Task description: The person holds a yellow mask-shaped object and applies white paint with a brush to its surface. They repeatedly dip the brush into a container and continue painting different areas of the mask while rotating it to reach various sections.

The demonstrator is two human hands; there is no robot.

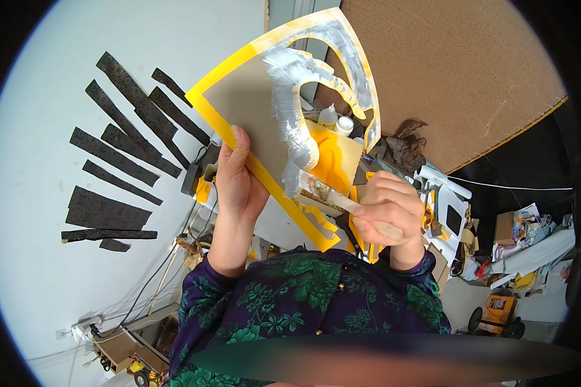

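My left hand (242,184) grips a grey cardboard panel (245,97) by its lower left edge, thumb on the face and fingers behind. Yellow material is folded over the panel's border, and curved openings are cut through it. Whitish wet-looking paste coats the face around those openings. My right hand (390,213) is closed round the pale wooden handle of a flat brush (339,198). The brush's bristle end meets the pasted strip near the panel's lower end, close to some snipped yellow tabs (319,219).
Behind the panel stand a white squeeze bottle (328,116) and a white jar (344,126). A large brown board (458,71) leans at the upper right. Dark patterned strips (113,213) hang on the left wall. Paper and scraps (529,251) are heaped at the right.
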